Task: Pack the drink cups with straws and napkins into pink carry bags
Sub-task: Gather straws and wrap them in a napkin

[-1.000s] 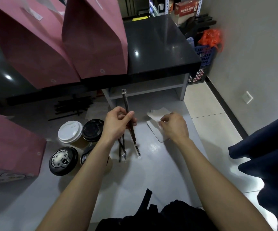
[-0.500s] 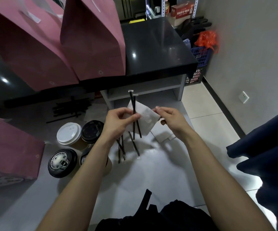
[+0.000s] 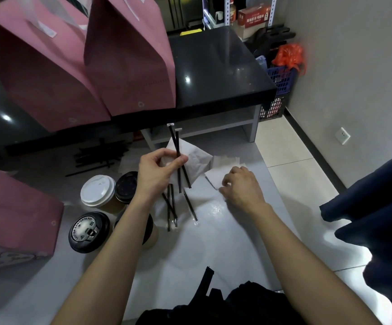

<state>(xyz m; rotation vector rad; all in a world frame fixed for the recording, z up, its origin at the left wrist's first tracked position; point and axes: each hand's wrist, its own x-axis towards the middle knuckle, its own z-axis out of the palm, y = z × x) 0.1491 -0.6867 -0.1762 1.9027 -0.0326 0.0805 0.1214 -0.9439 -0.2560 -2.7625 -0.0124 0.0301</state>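
Pink carry bag (image 3: 14, 216) at the left edge of the grey counter (image 3: 213, 242); four lidded drink cups (image 3: 97, 191) beside it. Left hand (image 3: 157, 174), grip clamped on two wrapped straws (image 3: 177, 151) and a napkin (image 3: 196, 160). Loose straws (image 3: 171, 207) lie beneath. Right hand (image 3: 239, 186), fingers pinched on the napkin stack (image 3: 216, 174).

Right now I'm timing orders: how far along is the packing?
Done: nothing visibly; four lidded paper cups stand unbagged. In hand: left hand holds two wrapped black straws plus a white napkin; right hand reaches the napkin stack. Left: loading pink carry bags.
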